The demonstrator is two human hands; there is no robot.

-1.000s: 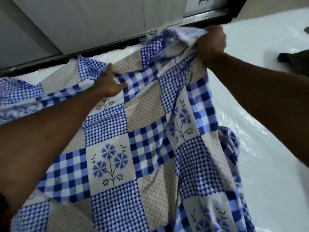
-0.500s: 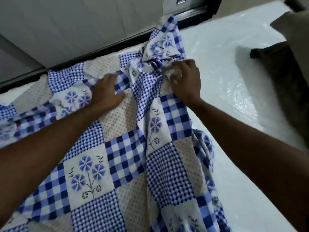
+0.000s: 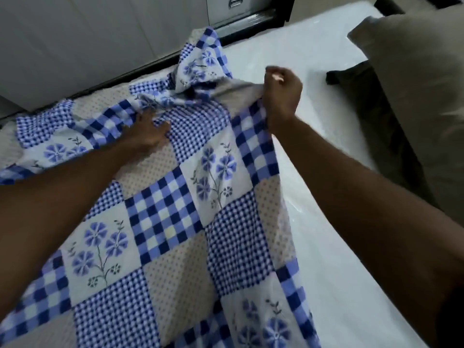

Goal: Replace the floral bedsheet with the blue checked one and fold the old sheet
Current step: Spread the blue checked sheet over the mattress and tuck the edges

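Head view: left hand [image 3: 148,133] presses checked sheet [image 3: 163,217] (fingers straight), right hand [image 3: 282,97] grips its edge.

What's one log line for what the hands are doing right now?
left hand rests on blue checked sheet | right hand grips its edge | white mattress partly uncovered

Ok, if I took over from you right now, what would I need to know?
Right hand: grips the lifted edge of the blue checked sheet.
Left hand: rests on the sheet near its bunched far end; too blurred to tell a grip.
Sheet covers the left of the mattress; the right side is bare. Pillow lies at the far right.
Done: old sheet seems off; it is not in view.
Left: spread the sheet across, then fold the old one.
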